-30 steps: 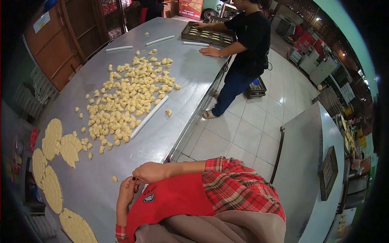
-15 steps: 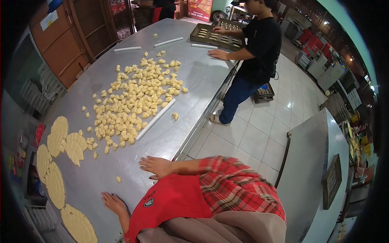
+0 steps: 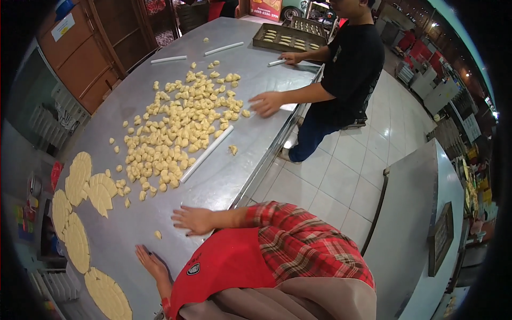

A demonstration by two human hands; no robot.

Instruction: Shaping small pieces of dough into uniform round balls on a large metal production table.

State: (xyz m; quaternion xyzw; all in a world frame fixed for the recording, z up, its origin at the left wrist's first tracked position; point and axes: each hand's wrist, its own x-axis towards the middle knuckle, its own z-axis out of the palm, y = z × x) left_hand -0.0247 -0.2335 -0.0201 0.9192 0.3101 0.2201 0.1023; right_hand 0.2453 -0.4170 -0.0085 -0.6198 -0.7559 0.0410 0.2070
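Note:
My right hand [image 3: 193, 220] lies flat with spread fingers on the metal table, near its right edge. Lower left, my left hand [image 3: 151, 262] is also open, its fingers stretched over the tabletop. Neither holds anything. Between them, a little beyond, sits a single small dough piece [image 3: 158, 234]. Past my hands a large heap of pale yellow dough pieces [image 3: 176, 130] covers the middle of the table. A white rod [image 3: 207, 154] lies slantwise along the heap's right side. Flat, scored dough sheets [image 3: 76, 242] form a row at the left.
Across the metal table [image 3: 208, 200], a co-worker in a black shirt [image 3: 354, 58] leans in at the right edge, one hand at a short white rod [image 3: 277, 62]. Baking trays [image 3: 277, 47] with shaped dough stand at the far end. Two more white rods [image 3: 224, 48] lie there. A grey cabinet [image 3: 405, 218] stands right.
My right hand has slid left, toward the lone dough piece; my left hand has shifted slightly. The co-worker has come nearer, one hand now stretched over the table beside the heap.

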